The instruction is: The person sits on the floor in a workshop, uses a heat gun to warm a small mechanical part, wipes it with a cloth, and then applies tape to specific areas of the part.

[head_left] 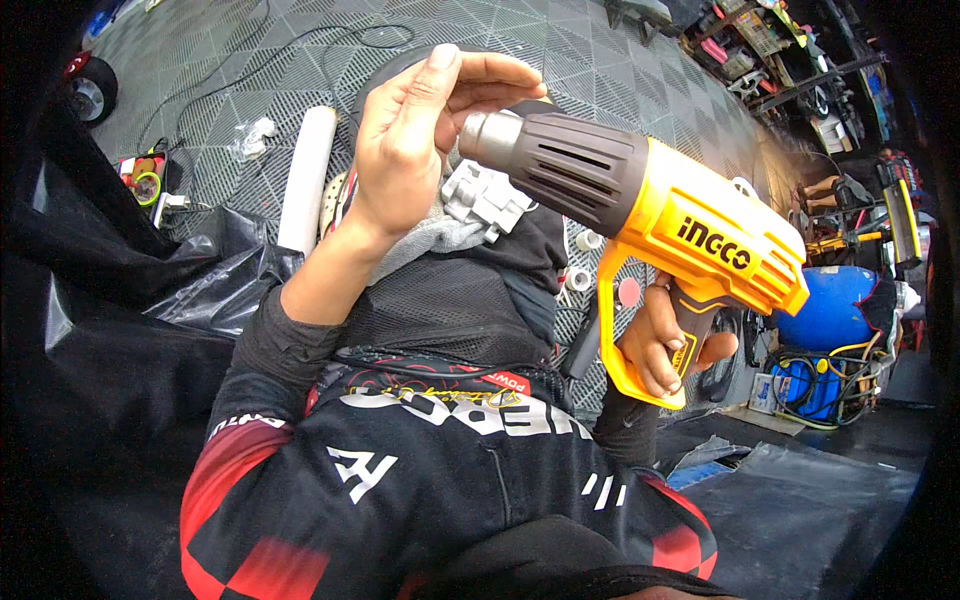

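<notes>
My right hand (pixel 662 345) is wrapped round the handle of a yellow and dark brown heat gun (pixel 715 235). The gun points to the left, its metal nozzle (pixel 487 138) close to my left palm. Cupped in front of that nozzle, my left hand (pixel 415 140) holds nothing; its fingers are bent over and its thumb is up. Whether the skin touches the nozzle I cannot tell. Below the nozzle, a silver cast metal part (pixel 487 200) rests on a grey cloth (pixel 415 245) across my lap, partly hidden by the gun.
A white roll (pixel 308 180) lies left of my legs, beside black plastic sheeting (pixel 225 265). Cables (pixel 285 45) cross the patterned floor (pixel 480 30). At the right stand a blue tank (pixel 825 308) and loaded shelves (pixel 790 80). Small tape rolls (pixel 577 280) lie beneath the gun.
</notes>
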Tool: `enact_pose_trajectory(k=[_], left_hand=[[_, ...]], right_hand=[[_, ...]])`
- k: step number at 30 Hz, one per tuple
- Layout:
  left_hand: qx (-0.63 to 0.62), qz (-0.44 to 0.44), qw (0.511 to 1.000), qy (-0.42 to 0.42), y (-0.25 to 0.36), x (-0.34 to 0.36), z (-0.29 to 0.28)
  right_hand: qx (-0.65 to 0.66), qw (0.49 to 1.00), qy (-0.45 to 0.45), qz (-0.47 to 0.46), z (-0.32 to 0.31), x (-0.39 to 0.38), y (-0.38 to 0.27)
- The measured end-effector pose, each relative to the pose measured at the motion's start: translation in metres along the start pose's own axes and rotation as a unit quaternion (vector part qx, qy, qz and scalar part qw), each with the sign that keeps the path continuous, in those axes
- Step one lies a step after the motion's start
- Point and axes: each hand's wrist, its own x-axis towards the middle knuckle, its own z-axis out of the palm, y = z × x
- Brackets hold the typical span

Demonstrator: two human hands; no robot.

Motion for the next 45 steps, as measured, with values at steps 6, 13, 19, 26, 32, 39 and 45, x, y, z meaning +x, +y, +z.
enact_pose_trajectory(k=[6, 13, 19, 26, 32, 39, 45], left_hand=[[-0.020, -0.052, 0.998, 0.011, -0.006, 0.001, -0.009], [-0.105, -0.066, 0.992, 0.011, -0.029, 0.004, -0.037], [-0.120, -0.106, 0.987, -0.002, -0.043, 0.003, -0.041], [-0.151, -0.146, 0.978, 0.002, -0.052, 0.002, -0.050], [-0.129, -0.140, 0.982, -0.010, -0.054, 0.006, -0.061], [-0.129, -0.175, 0.975, 0.053, -0.048, 0.003, -0.055], [-0.137, -0.162, 0.976, 0.053, -0.049, 0.004, -0.061]], right_hand=[[-0.073, 0.993, 0.087, -0.032, 0.023, 0.000, 0.015], [-0.181, 0.974, 0.140, 0.002, 0.044, 0.006, 0.015], [-0.134, 0.983, 0.106, 0.066, 0.037, 0.008, 0.003], [-0.166, 0.975, 0.145, 0.033, 0.038, 0.007, 0.012], [-0.151, 0.975, 0.153, 0.051, 0.033, 0.013, 0.016], [-0.124, 0.977, 0.171, 0.024, 0.032, 0.004, 0.022], [-0.147, 0.977, 0.156, 0.017, 0.032, 0.004, 0.020]])
